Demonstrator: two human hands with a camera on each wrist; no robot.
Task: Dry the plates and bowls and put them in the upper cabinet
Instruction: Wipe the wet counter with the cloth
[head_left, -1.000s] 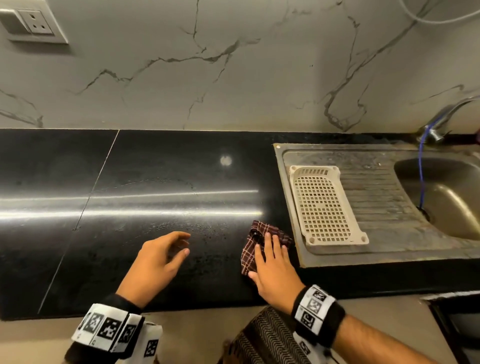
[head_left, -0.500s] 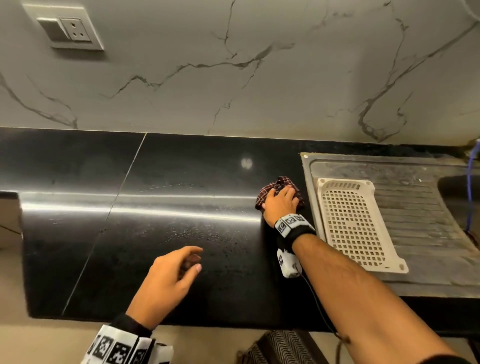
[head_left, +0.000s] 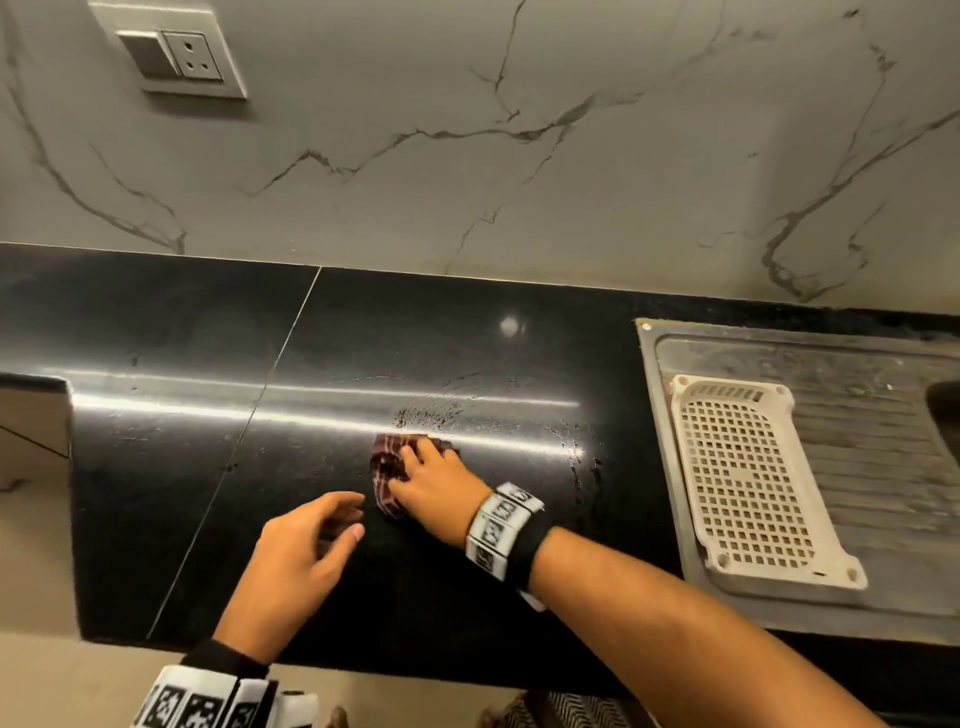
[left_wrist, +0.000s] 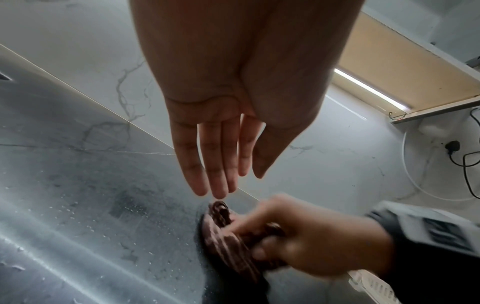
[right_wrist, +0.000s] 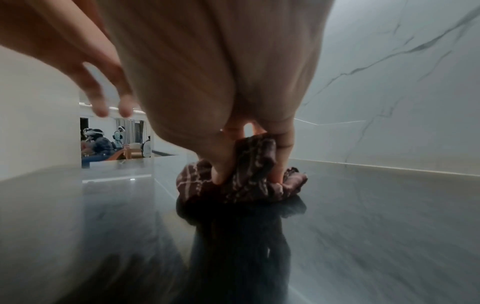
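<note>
A crumpled maroon checked cloth (head_left: 385, 466) lies on the wet black counter (head_left: 156, 467). My right hand (head_left: 434, 486) grips it, with the fingers dug into the bunched fabric, as the right wrist view shows for the cloth (right_wrist: 249, 181). My left hand (head_left: 306, 551) hovers just left of the cloth, fingers straight and holding nothing; the left wrist view shows its palm (left_wrist: 221, 133) above the cloth (left_wrist: 226, 242). No plates, bowls or cabinet are in view.
A white perforated plastic tray (head_left: 748, 483) sits on the steel drainboard (head_left: 883, 467) at the right. Water droplets (head_left: 426, 415) streak the counter behind the cloth. A wall socket (head_left: 182, 57) is on the marble backsplash. The counter's front edge runs below my wrists.
My right hand has slid the cloth from beside the drainboard, first away from me, then left to the counter's middle near my left hand. The left hand has barely moved.
</note>
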